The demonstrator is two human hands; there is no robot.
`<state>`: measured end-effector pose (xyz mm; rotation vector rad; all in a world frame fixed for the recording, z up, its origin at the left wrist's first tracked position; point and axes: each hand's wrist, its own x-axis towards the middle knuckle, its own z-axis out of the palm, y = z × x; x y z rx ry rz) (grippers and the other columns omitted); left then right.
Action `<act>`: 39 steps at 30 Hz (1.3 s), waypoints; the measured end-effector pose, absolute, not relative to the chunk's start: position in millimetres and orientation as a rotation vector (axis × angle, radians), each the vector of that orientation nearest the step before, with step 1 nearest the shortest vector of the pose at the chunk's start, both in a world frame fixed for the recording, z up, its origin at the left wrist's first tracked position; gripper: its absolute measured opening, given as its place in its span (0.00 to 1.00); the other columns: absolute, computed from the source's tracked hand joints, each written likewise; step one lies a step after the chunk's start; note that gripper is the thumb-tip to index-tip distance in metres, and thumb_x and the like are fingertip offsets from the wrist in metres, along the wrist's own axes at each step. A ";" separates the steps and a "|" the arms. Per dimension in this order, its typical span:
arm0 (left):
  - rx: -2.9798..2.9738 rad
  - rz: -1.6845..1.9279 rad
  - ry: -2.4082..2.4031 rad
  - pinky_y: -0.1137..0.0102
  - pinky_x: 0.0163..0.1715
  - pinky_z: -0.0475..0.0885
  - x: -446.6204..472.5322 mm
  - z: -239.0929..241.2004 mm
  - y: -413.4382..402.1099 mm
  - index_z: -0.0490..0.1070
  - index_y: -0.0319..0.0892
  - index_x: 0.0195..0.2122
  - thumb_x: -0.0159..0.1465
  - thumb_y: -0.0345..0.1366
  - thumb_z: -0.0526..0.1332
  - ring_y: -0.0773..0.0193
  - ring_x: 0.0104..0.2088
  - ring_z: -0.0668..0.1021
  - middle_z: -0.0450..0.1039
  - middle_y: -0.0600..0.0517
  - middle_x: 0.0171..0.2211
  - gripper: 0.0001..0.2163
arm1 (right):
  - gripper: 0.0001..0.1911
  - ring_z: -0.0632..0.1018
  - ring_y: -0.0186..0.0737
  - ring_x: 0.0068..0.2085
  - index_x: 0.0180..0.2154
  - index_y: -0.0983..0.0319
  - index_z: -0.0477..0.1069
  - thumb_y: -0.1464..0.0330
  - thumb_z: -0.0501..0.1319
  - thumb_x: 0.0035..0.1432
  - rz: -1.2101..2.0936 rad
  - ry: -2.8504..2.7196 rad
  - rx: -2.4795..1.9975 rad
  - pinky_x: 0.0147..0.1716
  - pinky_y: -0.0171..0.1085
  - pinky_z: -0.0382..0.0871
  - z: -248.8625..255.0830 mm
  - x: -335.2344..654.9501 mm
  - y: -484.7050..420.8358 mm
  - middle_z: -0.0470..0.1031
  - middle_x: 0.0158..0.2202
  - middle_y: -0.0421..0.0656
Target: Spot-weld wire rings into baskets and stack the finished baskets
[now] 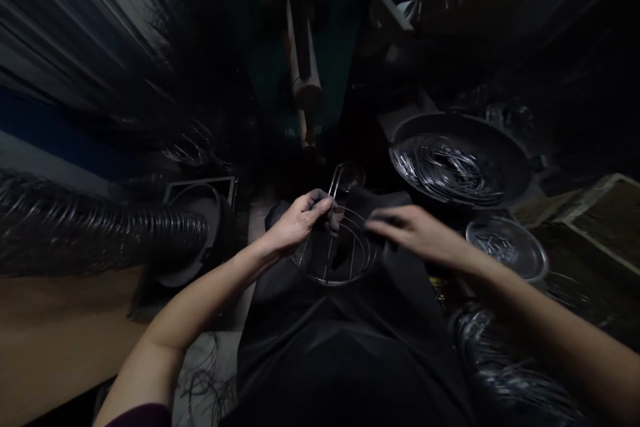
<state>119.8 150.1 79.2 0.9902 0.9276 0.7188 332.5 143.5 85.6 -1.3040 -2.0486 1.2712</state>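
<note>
A round frame of thin metal wire [353, 273], made of rings with crosswires, rests over my lap. A narrow double-wire part rises from its far side. My left hand [300, 219] is closed around the wires at the base of that upright part, with dark covering on the fingertips. My right hand [407, 227] is at the right side of the frame, its fingers bent together at the rim. Those fingertips are dark and partly blurred, so their exact grip is hard to see. Dark cloth [345, 347] covers my lap beneath the frame.
A wide dark pan [515, 160] holds bent wire pieces at right, with a smaller bowl [543, 260] of short metal pieces below it. Bundled wire parts [505, 353] lie lower right. A machine [306, 80] stands ahead. Stacked wire rings [100, 223] extend at left.
</note>
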 end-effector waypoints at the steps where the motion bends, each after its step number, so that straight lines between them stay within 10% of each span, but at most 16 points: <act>1: 0.989 0.726 0.937 0.74 0.25 0.68 116.9 83.3 144.9 0.63 0.39 0.32 0.60 0.47 0.59 0.71 0.21 0.70 0.67 0.56 0.21 0.15 | 0.15 0.76 0.47 0.41 0.40 0.58 0.75 0.58 0.57 0.58 1.080 -2.035 -1.339 0.43 0.44 0.68 87.7 342.7 151.1 0.76 0.40 0.45; 6: 1.001 0.717 0.971 0.79 0.16 0.54 105.1 104.3 128.5 0.64 0.39 0.31 0.60 0.48 0.58 0.77 0.16 0.57 0.52 0.61 0.16 0.16 | 0.17 0.70 0.47 0.53 0.50 0.53 0.70 0.59 0.55 0.59 0.913 -2.177 -1.158 0.53 0.47 0.62 94.9 351.0 189.4 0.71 0.51 0.43; 19: 1.393 0.791 1.259 0.77 0.19 0.55 87.4 36.7 144.9 0.68 0.39 0.33 0.64 0.48 0.51 0.74 0.18 0.61 0.56 0.57 0.19 0.16 | 0.22 0.75 0.35 0.24 0.33 0.66 0.72 0.53 0.68 0.46 2.277 -1.597 -1.394 0.28 0.35 0.72 76.2 341.4 202.4 0.74 0.25 0.44; 27: 2.142 0.479 1.653 0.74 0.22 0.54 78.1 -3.8 159.6 0.66 0.40 0.36 0.67 0.40 0.47 0.68 0.19 0.67 0.60 0.55 0.18 0.12 | 0.17 0.76 0.45 0.44 0.46 0.64 0.71 0.62 0.48 0.66 1.180 -2.240 -1.696 0.46 0.40 0.66 52.1 309.3 188.2 0.75 0.43 0.49; 39: 2.286 0.444 1.682 0.74 0.24 0.56 73.5 -19.4 166.2 0.65 0.39 0.36 0.68 0.41 0.46 0.68 0.22 0.68 0.67 0.51 0.22 0.14 | 0.20 0.76 0.44 0.43 0.47 0.66 0.72 0.61 0.60 0.56 1.632 -2.400 -1.476 0.46 0.40 0.67 37.7 363.0 210.7 0.76 0.43 0.47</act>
